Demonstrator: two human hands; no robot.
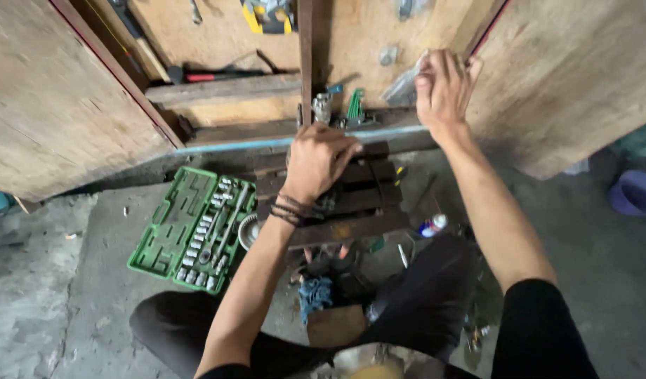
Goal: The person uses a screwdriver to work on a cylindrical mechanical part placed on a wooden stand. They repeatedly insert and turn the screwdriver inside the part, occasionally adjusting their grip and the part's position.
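Below the open cabinet doors, the left hand [316, 160] is resting palm-down, fingers curled loosely, on a dark tiered metal toolbox [351, 203] sitting on the concrete floor [56, 281] between the person's knees. The right hand [442, 84] is reaching up to the shelf edge, fingers closing on a crinkled clear plastic bag [401, 90]. That bag is judged light, soft and slippery; it is best pinched at its gathered top. The toolbox is appearing heavy and rigid, best gripped at its tray edges. Beside the left forearm, an open green socket-set case [189, 228] is lying flat. On the shelf, a set of green hex keys [354, 107] is standing upright.
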